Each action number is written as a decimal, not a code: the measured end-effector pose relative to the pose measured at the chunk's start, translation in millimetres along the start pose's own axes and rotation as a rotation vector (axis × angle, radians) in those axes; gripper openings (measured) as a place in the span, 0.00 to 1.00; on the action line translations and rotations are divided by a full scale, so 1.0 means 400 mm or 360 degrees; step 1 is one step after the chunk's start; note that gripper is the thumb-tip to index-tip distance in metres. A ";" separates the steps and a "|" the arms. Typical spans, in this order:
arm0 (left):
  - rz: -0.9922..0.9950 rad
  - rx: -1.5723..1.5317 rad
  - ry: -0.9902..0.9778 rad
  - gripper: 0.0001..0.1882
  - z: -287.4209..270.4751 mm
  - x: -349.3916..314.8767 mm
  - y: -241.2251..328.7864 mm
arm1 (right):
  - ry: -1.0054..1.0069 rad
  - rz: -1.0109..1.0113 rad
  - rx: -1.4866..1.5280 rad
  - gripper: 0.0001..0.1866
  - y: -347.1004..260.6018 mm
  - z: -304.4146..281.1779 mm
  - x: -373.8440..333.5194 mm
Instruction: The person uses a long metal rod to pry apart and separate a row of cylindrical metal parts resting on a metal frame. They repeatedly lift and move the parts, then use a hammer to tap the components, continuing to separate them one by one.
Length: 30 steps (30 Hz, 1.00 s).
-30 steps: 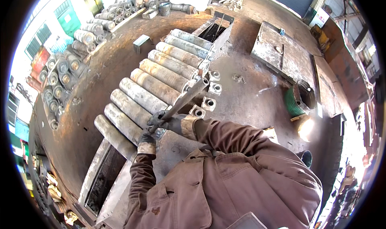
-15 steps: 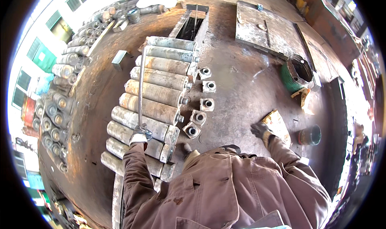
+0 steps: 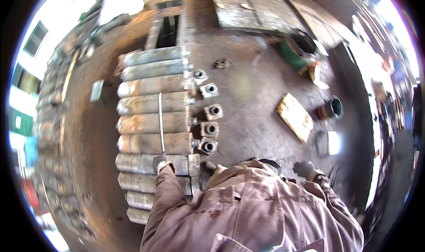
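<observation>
My gloved left hand (image 3: 163, 162) is closed around the near end of a long thin metal bar (image 3: 160, 121). The bar reaches forward over a row of worn, rust-stained metal cylinders (image 3: 157, 122) lying side by side. Beneath that hand is a greyer cylinder (image 3: 148, 162). My right hand (image 3: 304, 168), in a dark glove, is off to the right of my body, somewhat blurred. Its fingers look loosely apart, with nothing seen in them. Along the cylinders' right ends stand several square metal blocks with round holes (image 3: 214, 111).
A yellowish flat board (image 3: 295, 117) lies on the floor ahead of my right hand, beside a dark bucket (image 3: 332, 108). Farther off are a green drum (image 3: 292, 53) and a large metal plate (image 3: 274, 15). More cylinders are stacked at left (image 3: 55, 128). An open-topped trough (image 3: 168, 30) lies ahead.
My right hand has drawn back from the board toward my body. The view has turned and shifted, and the bar, still in my left hand, reaches less far along the row.
</observation>
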<state>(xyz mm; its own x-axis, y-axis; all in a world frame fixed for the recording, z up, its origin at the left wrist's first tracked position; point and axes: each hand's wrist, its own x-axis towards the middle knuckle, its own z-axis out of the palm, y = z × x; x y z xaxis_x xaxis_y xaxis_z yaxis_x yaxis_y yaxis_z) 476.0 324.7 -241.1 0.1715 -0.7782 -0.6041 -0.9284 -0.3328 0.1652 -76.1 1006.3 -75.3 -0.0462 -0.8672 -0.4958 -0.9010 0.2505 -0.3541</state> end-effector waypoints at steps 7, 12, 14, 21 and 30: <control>0.0642 -0.0233 0.0007 0.24 0.101 0.098 0.183 | 0.0296 0.1908 0.1816 0.19 -0.208 -0.151 0.077; 0.1092 -0.0855 -0.0599 0.29 0.256 0.038 0.627 | 0.0381 0.1985 0.1976 0.25 -0.061 0.090 -0.080; 0.0966 -0.1120 -0.0758 0.30 0.322 -0.042 0.698 | 0.0353 0.1996 0.1996 0.29 -0.027 0.118 -0.132; 0.1223 -0.0801 -0.1173 0.24 0.653 -0.715 1.206 | 0.0564 0.2151 0.2304 0.42 0.150 0.136 -0.485; 0.1151 -0.0304 -0.2266 0.30 0.963 -1.543 1.685 | 0.2073 0.1615 0.2716 0.40 0.456 0.057 -0.678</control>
<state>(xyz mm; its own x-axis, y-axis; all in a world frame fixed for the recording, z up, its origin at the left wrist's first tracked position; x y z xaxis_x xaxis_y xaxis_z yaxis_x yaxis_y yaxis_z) -382.6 785.7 -57.3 -0.7957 0.2733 -0.5405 -0.6032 -0.2764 0.7482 -217.9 1297.0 -23.5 -0.8224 0.1617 -0.5455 0.5537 0.0067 -0.8327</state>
